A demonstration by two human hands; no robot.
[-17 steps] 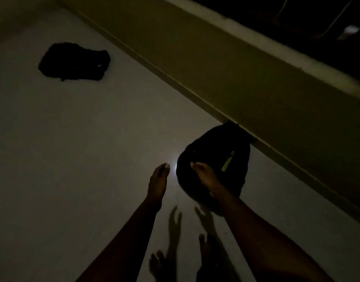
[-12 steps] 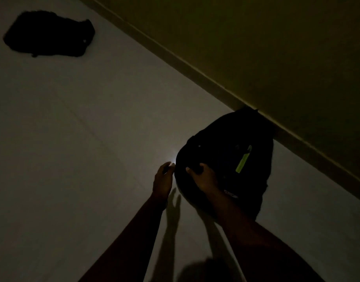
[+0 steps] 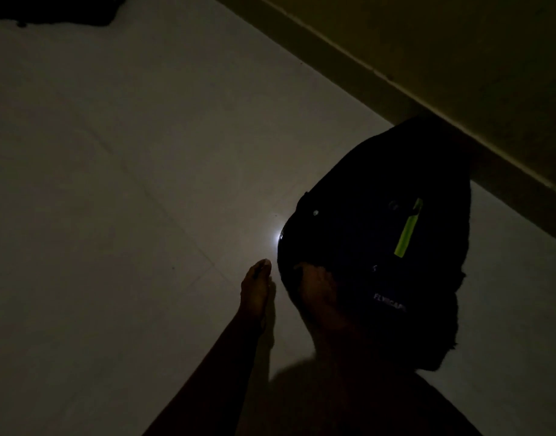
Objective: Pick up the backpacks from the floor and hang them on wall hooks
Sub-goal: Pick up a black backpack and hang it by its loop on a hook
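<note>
Very dim throughout. Nearest, two bare forearms reaching up from the bottom edge. Right hand (image 3: 317, 287) pressed onto the near left edge of the black backpack (image 3: 380, 247), fingers curled against the fabric; whether actually gripping a handle or only resting there, impossible to tell in the dark. Left hand (image 3: 257, 287) just beside that same edge of the bag, fingers straight and held together, nothing in its grasp, apparently clear of the fabric by a narrow gap. Between left fingertips and bag, a small bright glint (image 3: 276, 239) on the pale tiled floor (image 3: 129, 215). Backpack itself on the floor, far end up against the skirting (image 3: 349, 77) at the foot of the wall; a yellow-green strip (image 3: 407, 229) slanting across its top face, pale lettering (image 3: 390, 302) lower down, only partly readable. Farther off, the yellowish wall (image 3: 459, 42) running diagonally across the upper right. Farthest, at the top left corner, a second black backpack (image 3: 59, 11) flat on the floor, cut off by the frame, well apart from the first.
</note>
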